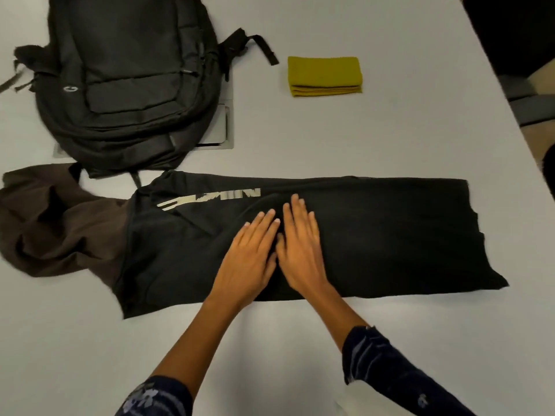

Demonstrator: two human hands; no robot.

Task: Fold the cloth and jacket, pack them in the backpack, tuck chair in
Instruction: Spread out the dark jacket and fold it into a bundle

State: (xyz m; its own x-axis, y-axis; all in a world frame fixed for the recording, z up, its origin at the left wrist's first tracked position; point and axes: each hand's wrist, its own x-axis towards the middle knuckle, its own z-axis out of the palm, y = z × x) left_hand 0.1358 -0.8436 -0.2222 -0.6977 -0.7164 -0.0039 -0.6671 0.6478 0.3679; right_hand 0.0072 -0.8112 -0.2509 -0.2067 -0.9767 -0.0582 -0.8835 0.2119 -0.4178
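Both hands, left hand (249, 253) and right hand (300, 250), lie flat and open on the soft, limp jacket (375, 235); grasp its end farthest from the backpack (126, 79).

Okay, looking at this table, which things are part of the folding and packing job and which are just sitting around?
Part of the job:
- black jacket with brown hood, both hands flat on it: left hand, right hand
- folded yellow cloth
- black backpack, zipped shut

Just there:
- metal hatch set in the table, partly under the backpack
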